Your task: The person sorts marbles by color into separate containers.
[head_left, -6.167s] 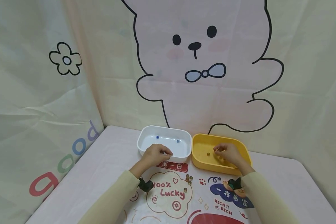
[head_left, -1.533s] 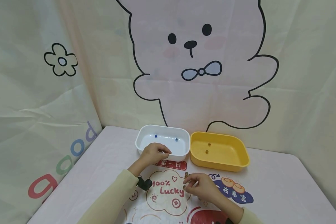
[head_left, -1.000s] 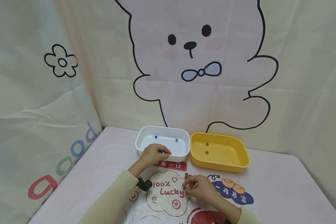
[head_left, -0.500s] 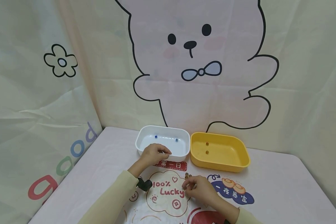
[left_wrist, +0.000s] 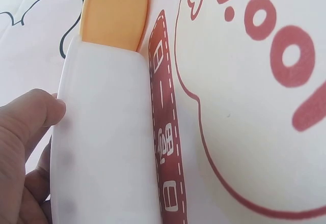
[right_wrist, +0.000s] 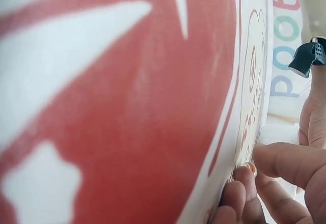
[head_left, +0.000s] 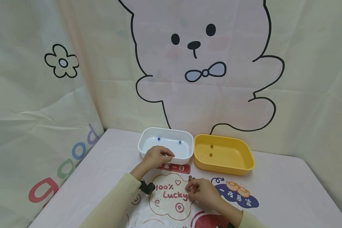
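Observation:
My left hand (head_left: 158,155) grips the near rim of a white plastic container (head_left: 148,133); in the left wrist view its fingers lie at the edge of the white wall (left_wrist: 107,132). Two blue marbles (head_left: 159,139) lie inside. My right hand (head_left: 203,191) is low over the table, and its thumb and fingers pinch a small clear marble with orange inside (right_wrist: 249,168). A few more marbles (head_left: 190,178) sit on the table just beyond these fingers, partly hidden by them. Two amber marbles (head_left: 211,155) rest in a yellow container (head_left: 225,169).
The yellow container stands right beside the white one, against its right end. Under the hands is a white table cover (head_left: 285,183) with printed red and blue pictures. Behind rises a cloth backdrop (head_left: 117,104) with a bear drawing.
My right hand has come from inside the yellow container to the marbles on the table, leaving two amber marbles visible there. My left hand has stayed at the white rim.

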### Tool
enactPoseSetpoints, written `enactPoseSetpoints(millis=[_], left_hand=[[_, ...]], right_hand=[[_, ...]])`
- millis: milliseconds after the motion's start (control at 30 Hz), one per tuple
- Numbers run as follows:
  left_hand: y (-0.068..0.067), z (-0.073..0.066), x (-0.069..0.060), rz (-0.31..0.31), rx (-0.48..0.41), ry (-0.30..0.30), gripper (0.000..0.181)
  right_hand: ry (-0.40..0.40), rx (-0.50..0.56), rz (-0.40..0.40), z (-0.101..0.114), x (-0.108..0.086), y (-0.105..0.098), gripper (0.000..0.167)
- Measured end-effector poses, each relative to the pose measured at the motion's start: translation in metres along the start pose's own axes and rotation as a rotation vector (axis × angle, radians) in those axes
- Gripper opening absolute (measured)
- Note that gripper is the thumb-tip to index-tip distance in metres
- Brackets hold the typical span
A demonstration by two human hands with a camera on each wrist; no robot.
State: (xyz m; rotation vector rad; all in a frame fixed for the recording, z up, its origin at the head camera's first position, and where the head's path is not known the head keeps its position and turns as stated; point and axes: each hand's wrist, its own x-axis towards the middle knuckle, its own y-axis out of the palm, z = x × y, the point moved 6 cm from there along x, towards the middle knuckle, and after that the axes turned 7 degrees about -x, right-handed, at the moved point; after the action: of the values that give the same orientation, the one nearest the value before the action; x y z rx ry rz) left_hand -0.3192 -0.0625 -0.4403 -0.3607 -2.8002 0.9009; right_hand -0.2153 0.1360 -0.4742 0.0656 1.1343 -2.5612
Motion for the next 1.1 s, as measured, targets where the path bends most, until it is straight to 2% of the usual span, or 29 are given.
enactPoseSetpoints(millis=[367, 533, 767, 1100], left_hand=[[-0.001, -0.001, 0.001, -0.003, 0.001, 0.019, 0.007], [0.0, 0.0, 0.001, 0.004, -0.008, 0.006, 0.007], [0.001, 0.002, 0.001, 0.0, -0.005, -0.003, 0.007], [0.0, 0.0, 0.0, -0.002, -0.012, -0.004, 0.007]], right_hand=[[-0.031, -0.032, 0.014, 0.0, 0.002, 0.001, 0.012], [-0.036, -0.048, 0.018, -0.001, 0.003, 0.002, 0.012], [-0.017, -0.006, 0.035, 0.0, 0.001, 0.0, 0.013], [-0.045, -0.006, -0.01, 0.005, 0.0, -0.01, 0.013]])
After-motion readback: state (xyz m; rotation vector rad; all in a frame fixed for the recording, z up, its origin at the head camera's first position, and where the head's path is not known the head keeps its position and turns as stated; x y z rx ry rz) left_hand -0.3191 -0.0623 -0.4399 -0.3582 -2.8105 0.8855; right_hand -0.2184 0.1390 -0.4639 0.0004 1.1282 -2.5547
